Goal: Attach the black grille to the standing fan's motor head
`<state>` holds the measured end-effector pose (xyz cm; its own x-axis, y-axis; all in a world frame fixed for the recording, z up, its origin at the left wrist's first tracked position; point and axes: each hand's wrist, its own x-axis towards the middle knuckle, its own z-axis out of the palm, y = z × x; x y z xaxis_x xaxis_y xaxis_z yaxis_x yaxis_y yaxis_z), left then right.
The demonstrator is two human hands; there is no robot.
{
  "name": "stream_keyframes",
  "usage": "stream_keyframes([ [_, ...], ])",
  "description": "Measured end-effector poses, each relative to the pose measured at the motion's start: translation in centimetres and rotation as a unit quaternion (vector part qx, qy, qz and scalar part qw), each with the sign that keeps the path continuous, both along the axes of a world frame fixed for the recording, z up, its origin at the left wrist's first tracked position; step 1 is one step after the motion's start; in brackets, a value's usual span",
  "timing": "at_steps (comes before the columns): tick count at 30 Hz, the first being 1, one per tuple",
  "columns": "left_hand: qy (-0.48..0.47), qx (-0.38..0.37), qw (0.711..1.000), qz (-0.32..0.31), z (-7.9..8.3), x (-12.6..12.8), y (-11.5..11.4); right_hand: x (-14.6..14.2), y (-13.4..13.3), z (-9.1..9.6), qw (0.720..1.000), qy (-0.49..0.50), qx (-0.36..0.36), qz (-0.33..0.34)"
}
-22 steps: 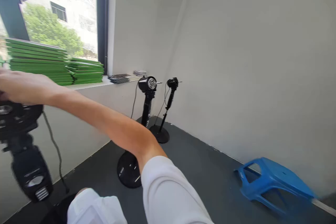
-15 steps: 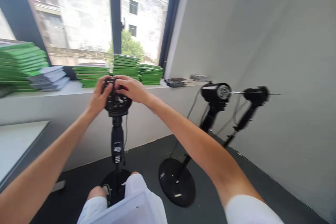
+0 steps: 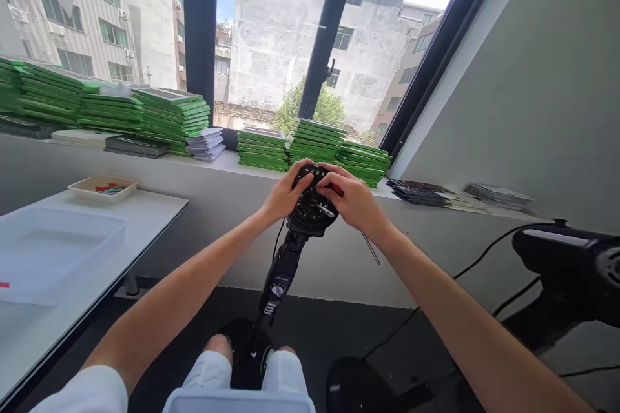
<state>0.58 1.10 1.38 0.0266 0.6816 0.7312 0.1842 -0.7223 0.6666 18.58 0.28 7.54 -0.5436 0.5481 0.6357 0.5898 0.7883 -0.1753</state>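
The round black motor head of a stand fan (image 3: 306,222) faces me, its metal shaft pointing toward me. My left hand (image 3: 283,199) is closed around its upper left rim, with the thumb on the front. At the upper right, my right hand (image 3: 352,200) has its fingertips pinched against the front of the head. A screwdriver (image 3: 371,249) is tucked in that hand. Its thin shaft sticks out below the palm, and a bit of red shows between the fingers. What the fingertips pinch is hidden. Below the head runs the fan's black column (image 3: 279,281) with a knob and buttons.
Stacks of green flat boxes (image 3: 264,150) line the windowsill beside dark and white booklets (image 3: 421,193). On the left, a white table (image 3: 159,206) bears a cream tray (image 3: 103,188) and a translucent bin (image 3: 58,251). Another black fan (image 3: 566,251) stands right. A pale bin (image 3: 237,402) rests at my lap.
My view has swung left, bringing in the table and more boxes. Both hands stay on the motor head. The screwdriver's shaft now shows below my right hand.
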Motion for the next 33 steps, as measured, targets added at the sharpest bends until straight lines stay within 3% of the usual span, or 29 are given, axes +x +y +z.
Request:
stream_keyframes([
  [9,0.004,-0.011,0.999,-0.042,0.0,-0.4,0.4,-0.5,-0.2,0.1,0.999,0.019,-0.006,-0.042],
  [14,0.007,-0.006,0.998,-0.057,-0.3,-0.6,0.8,-0.6,-0.2,-0.8,0.992,0.064,0.007,-0.105],
  [18,0.046,-0.008,0.997,-0.063,-0.1,-0.8,0.6,-0.1,0.6,-0.4,0.987,0.078,-0.083,-0.114],
  [22,0.071,0.024,0.996,-0.054,0.4,-1.1,0.8,0.2,2.0,0.1,0.979,0.111,-0.153,-0.072],
  [26,0.104,0.085,0.989,-0.059,0.7,-1.3,1.3,0.0,3.0,0.2,0.981,0.129,-0.138,-0.049],
  [33,0.053,0.073,0.995,-0.033,0.4,-0.9,0.8,-1.0,1.9,-0.4,0.987,0.121,-0.077,-0.074],
])
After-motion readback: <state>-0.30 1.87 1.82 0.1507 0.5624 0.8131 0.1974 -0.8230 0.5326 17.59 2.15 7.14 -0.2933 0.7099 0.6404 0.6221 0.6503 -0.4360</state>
